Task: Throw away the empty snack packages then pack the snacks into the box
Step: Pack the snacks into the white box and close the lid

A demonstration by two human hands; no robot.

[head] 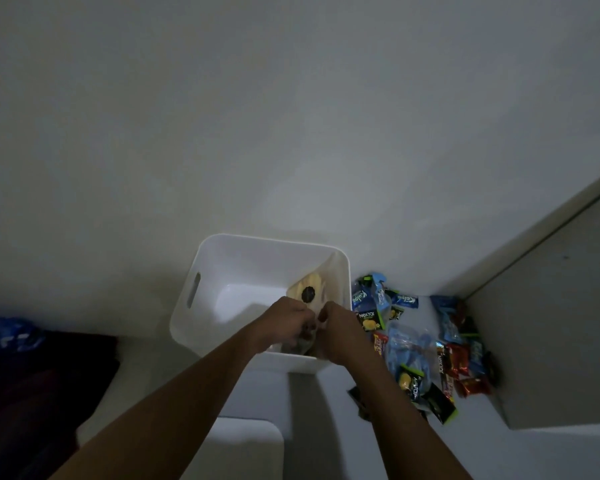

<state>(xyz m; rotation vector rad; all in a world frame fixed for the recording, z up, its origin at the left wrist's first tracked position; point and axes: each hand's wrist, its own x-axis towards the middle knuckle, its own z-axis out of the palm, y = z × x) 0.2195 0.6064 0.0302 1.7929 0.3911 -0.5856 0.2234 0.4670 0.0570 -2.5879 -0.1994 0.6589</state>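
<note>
A white plastic box (222,268) with a slot handle stands on the pale floor. Inside it a pale yellow snack bag (312,289) with a dark round mark leans against the right wall. My left hand (284,322) and my right hand (340,332) meet over the box's near right corner, both gripping the bag's lower end. What lies under the hands is hidden. A pile of small snack packs (426,344), blue, black-green and red, lies on the floor right of the box.
A grey wall or cabinet panel (551,323) rises right of the pile. Dark red cloth (39,382) and a blue patterned item (7,332) lie at the left. A white rounded object (246,445) sits near me, below the box.
</note>
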